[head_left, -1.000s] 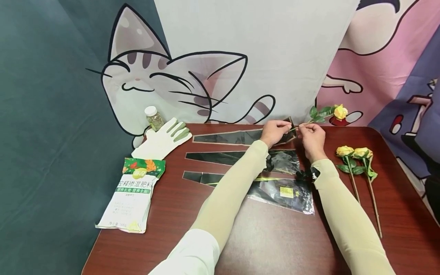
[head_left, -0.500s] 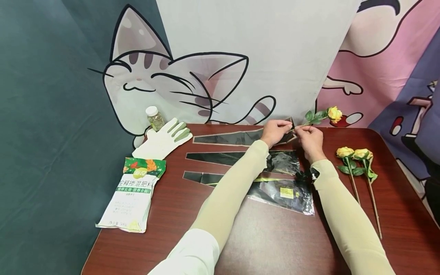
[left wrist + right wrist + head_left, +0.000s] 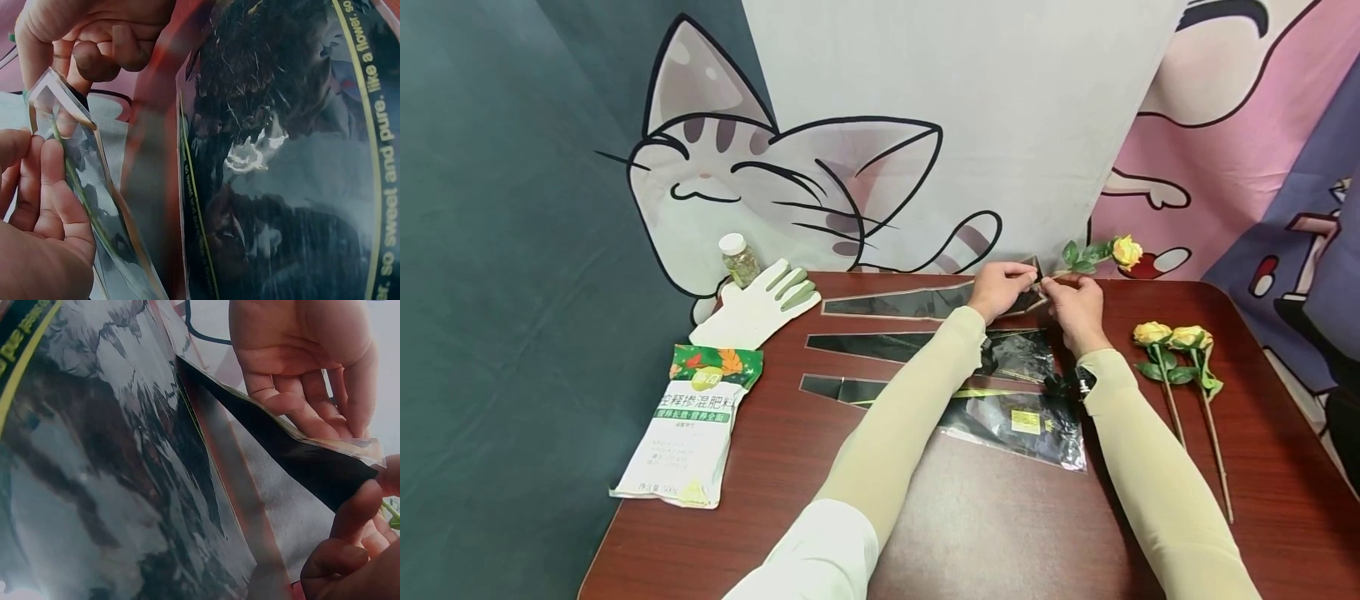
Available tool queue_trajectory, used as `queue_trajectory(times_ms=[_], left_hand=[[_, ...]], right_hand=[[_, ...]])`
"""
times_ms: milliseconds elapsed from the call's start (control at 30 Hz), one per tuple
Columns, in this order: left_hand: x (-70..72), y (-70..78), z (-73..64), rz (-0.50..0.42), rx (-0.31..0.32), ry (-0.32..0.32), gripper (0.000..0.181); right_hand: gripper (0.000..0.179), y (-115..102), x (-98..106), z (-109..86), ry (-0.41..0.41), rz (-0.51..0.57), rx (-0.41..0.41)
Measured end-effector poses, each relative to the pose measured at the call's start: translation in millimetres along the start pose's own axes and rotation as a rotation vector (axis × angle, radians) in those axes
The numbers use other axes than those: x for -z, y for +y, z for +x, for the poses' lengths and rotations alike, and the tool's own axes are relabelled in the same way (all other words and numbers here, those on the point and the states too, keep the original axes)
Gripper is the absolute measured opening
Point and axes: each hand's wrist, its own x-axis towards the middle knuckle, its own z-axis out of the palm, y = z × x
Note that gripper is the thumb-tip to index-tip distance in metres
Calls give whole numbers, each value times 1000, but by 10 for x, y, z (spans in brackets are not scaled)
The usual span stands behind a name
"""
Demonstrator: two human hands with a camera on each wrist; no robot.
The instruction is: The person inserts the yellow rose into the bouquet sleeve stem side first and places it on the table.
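Note:
Over the far side of the table, my left hand [image 3: 997,288] pinches the mouth of a long, tapered flower sleeve [image 3: 898,302] with a dark back and clear front. The sleeve's wide end is lifted and parted. A yellow artificial rose [image 3: 1127,252] points outward to the right, its leaves outside. Its green stem [image 3: 80,195] shows through the clear film, running down inside the sleeve. My right hand [image 3: 1078,315] holds the rose by its stem at the mouth, the thumb [image 3: 357,506] against the dark film; the exact grip there is partly hidden.
Two more dark sleeves [image 3: 857,343] lie nearer, beneath my left forearm. Two yellow roses [image 3: 1172,335] rest at the right. A white glove [image 3: 737,321], a white-capped jar [image 3: 741,262] and a fertilizer bag [image 3: 688,446] are on the left. A printed cloth [image 3: 865,75] hangs behind the table.
My right hand and the rose have moved left toward the sleeve, so more stem is inside it. My left hand keeps its place at the sleeve's mouth.

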Motion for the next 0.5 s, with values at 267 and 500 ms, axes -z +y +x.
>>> queue_trajectory(times_ms=[267,500], left_hand=[[10,-30,-7,-19,13,-13,16],[-4,-68,20,-45,18,-10,16]], right_hand=[[28,16,38,-27,3,83,-7],[17,26,33,-30,26,166,17]])
